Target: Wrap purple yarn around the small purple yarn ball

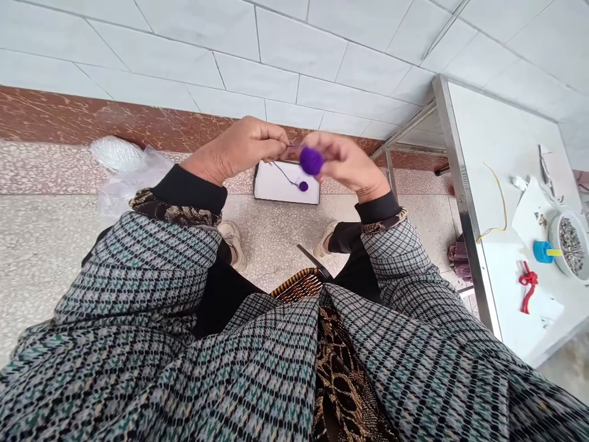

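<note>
My left hand point(243, 147) and my right hand point(345, 162) are raised together in front of me, fingertips nearly meeting. A fuzzy purple ball point(311, 161) sits pinched in the fingers of my right hand. My left hand's fingers are pinched on something thin beside the ball; I cannot make out what. A dark thread point(285, 176) hangs down from the hands to a smaller purple ball point(303, 186). Below them a white tray point(276, 187) lies on the floor by the wall.
A white table point(501, 153) with a metal edge stands at the right, bearing a yellow cord point(500, 202), a red cord point(528, 285), a blue spool point(543, 252) and a bowl of small bits point(570, 244). A clear plastic bag point(124, 166) lies left. A wicker seat point(299, 283) shows between my legs.
</note>
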The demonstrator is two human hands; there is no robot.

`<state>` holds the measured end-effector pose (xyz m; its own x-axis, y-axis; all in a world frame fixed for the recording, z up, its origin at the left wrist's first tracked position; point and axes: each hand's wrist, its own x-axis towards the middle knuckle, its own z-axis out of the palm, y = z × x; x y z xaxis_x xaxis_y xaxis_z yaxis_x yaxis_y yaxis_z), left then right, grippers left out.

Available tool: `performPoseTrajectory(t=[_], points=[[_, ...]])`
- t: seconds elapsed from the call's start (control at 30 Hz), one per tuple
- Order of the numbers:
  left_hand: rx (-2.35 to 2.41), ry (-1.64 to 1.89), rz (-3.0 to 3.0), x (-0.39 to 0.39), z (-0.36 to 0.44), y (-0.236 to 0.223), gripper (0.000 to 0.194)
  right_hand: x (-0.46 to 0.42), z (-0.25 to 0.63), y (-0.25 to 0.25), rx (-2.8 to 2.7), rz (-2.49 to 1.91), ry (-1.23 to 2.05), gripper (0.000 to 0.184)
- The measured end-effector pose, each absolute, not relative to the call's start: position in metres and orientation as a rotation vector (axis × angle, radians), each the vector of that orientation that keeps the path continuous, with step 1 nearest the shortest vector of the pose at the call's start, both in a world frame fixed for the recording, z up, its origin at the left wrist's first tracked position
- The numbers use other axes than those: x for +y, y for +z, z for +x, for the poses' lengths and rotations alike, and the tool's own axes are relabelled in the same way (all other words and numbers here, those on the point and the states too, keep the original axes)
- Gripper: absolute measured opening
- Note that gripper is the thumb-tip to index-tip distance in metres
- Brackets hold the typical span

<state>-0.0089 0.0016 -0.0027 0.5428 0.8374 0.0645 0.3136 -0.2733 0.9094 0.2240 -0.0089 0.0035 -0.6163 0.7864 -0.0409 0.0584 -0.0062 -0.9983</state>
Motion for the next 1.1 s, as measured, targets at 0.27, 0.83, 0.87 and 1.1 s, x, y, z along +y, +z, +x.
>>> performPoseTrajectory(t=[0.27, 0.83, 0.87, 1.1], points=[[0.698, 0.454, 1.936, -0.010, 0.010, -0.002, 0.020, 0.012, 0.224, -0.012, -1.474, -1.118, 1.352, 0.042], [0.842, 0.819, 1.358, -0.008, 0.016, -0.014, 0.023, 0.016, 0.255, 0.015, -1.007, -0.616, 1.361, 0.053], [0.835, 0.752, 1.399, -0.009, 0.017, -0.014, 0.021, 0.020, 0.259, 0.015, -0.995, -0.709, 1.307, 0.050], [0.624, 0.366, 1.861, -0.016, 0.013, -0.002, 0.030, 0.033, 0.260, -0.012, -1.126, -1.156, 1.147, 0.036]])
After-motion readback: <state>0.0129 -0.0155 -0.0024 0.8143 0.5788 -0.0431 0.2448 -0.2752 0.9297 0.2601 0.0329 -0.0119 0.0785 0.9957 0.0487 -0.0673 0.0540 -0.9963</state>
